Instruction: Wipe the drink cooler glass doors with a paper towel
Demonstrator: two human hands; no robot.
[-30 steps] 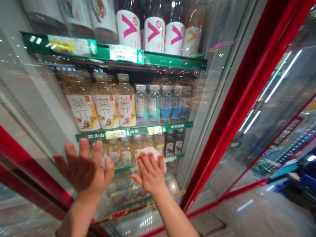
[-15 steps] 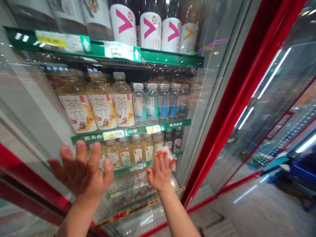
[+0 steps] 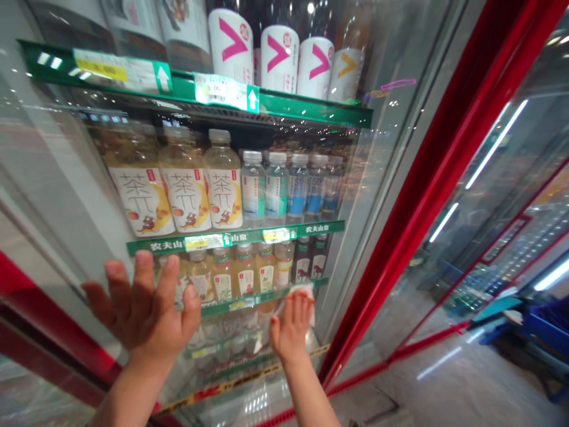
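Note:
My right hand lies with its fingers straight and close together over a white cloth or tissue, pressing it to the glass door low on the right. Most of the cloth is hidden under the fingers. To the left, my left hand is raised with fingers spread and nothing in it. Its palm faces the glass; whether it touches I cannot tell. Behind the glass, tea bottles and small water bottles stand upright on a shelf, with juice-coloured bottles below.
Red door frame runs down the right side. Green shelf edges carry price tags. Larger bottles with a pink V fill the top shelf. A grey floor and a blue crate-like object are at lower right.
My right hand has slid slightly downward over the glass with the white cloth. My left hand has stayed almost in place, spread as before. The view has shifted a little.

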